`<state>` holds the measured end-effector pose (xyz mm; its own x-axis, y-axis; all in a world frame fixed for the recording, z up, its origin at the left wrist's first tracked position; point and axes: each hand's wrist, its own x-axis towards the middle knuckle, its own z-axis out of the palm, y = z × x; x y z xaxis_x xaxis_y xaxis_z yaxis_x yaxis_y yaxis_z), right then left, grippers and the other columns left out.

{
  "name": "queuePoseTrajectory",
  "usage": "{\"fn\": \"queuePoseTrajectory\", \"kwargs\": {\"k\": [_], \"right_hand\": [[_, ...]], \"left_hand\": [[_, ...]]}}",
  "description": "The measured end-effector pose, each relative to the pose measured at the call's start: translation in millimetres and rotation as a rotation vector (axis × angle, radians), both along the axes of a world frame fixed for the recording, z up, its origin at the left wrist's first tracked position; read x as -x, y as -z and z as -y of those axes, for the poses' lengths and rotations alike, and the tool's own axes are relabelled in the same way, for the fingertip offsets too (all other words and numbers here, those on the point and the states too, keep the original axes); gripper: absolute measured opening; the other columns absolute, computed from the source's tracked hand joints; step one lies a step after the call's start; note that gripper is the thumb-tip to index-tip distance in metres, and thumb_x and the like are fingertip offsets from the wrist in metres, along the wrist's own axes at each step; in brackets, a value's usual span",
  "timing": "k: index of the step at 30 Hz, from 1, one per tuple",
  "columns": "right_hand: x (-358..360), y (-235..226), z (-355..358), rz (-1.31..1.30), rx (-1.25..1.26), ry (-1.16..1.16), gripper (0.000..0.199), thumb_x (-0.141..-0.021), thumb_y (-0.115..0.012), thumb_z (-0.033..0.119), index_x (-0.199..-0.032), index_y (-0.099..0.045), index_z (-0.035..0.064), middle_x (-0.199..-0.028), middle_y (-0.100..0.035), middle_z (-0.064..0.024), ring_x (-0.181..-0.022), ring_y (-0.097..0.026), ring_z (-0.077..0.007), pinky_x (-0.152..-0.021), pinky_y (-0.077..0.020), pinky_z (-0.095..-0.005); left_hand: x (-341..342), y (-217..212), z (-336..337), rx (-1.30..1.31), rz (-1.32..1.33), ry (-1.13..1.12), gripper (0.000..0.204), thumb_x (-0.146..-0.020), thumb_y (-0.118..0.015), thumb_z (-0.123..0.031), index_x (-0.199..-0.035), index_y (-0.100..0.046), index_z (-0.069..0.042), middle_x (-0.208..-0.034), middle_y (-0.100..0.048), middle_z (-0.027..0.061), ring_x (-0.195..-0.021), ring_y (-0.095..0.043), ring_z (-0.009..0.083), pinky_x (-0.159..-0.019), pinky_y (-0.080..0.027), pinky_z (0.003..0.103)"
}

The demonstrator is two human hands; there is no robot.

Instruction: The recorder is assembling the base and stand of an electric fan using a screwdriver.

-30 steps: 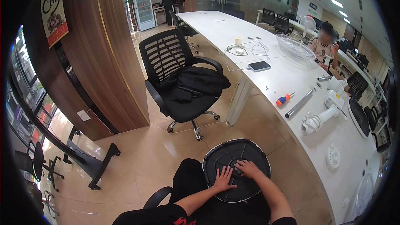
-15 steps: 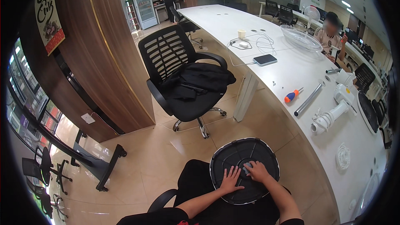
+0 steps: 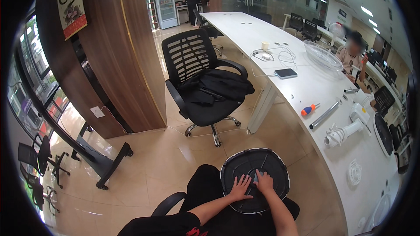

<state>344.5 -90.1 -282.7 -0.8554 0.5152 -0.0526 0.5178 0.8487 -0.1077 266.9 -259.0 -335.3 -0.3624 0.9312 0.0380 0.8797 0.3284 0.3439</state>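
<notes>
A round black fan base [image 3: 234, 166] with a white rim rests on my lap, its ribbed underside facing up. My left hand [image 3: 240, 189] lies on the left part of that underside, fingers spread. At the centre sits a small grey piece [image 3: 256, 176], partly covered by fingers. My right hand [image 3: 265, 183] is on this piece, thumb and forefinger around it. The exact shape of the piece is too small to make out.
On the white table [image 3: 302, 91] at right lie a screwdriver [image 3: 309, 109], a metal tube [image 3: 324, 115], white fan parts [image 3: 345, 133], a phone [image 3: 286, 74] and cables. A black chair [image 3: 205, 87] holding dark cloth stands ahead. Another person [image 3: 351, 57] sits across the table.
My view has shifted, so the room appears moved slightly right. The right hand has turned a little on the grey piece, its forefinger now pointing further forward. The left hand stays flat.
</notes>
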Motion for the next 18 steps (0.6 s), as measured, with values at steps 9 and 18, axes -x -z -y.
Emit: {"fn": "queuePoseTrajectory", "kwargs": {"k": [9, 18], "right_hand": [[-3, 5, -48, 0.033, -0.068, -0.613, 0.078, -0.074, -0.083, 0.026, -0.145, -0.05, 0.0272, -0.148, -0.049, -0.0102, -0.133, -0.048, -0.0343, -0.1, -0.0492, -0.0445], [1, -19, -59, 0.037, -0.042, -0.755, 0.065, -0.078, -0.075, 0.04, -0.14, -0.055, 0.0349, -0.14, -0.054, -0.0075, -0.106, -0.06, -0.0287, -0.087, -0.0516, -0.042]], "left_hand": [[0, -6, 3, 0.022, 0.031, -0.018, 0.121, -0.075, -0.064, -0.076, -0.16, -0.016, -0.006, -0.165, -0.019, 0.018, -0.155, -0.009, 0.0362, -0.12, -0.004, 0.064], [3, -8, 1, -0.008, 0.017, -0.029, 0.117, -0.078, -0.059, -0.078, -0.159, -0.019, -0.004, -0.165, -0.021, 0.0184, -0.154, -0.011, 0.0374, -0.119, -0.005, 0.065]]}}
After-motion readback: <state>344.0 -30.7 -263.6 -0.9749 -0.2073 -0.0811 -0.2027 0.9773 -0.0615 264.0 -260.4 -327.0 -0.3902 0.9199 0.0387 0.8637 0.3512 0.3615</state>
